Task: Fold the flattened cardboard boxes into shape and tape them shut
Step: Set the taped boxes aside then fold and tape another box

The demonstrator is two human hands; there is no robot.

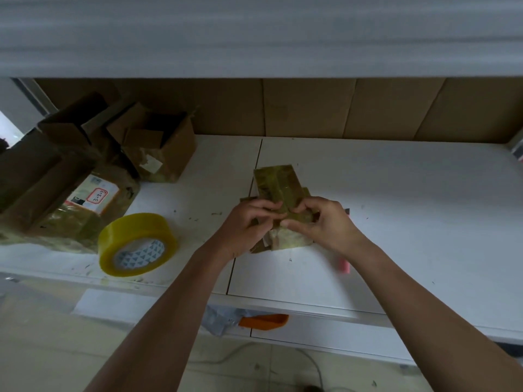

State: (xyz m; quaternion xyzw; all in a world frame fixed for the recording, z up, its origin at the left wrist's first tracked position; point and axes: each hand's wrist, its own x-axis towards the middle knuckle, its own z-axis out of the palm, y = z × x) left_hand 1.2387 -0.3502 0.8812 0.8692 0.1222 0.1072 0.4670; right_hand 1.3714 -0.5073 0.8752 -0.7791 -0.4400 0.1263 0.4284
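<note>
box: small tape-covered cardboard box [278,190] sits at frame centre on the white desk [396,199], its near end under your hands, far end sticking out toward the top of the frame.
left hand: your left hand [249,222] has its fingers curled on the box's near left side, holding it.
right hand: your right hand [319,219] pinches the box's near right side, thumb and fingers bent round the edge.
tape: yellow tape roll [137,244] lies at centre left, well apart from the box, near the desk's front edge.
other boxes: open cardboard box [158,145] and taped labelled parcels [85,205] at upper left.
below desk: orange object [264,321] at lower centre, kind unclear.
</note>
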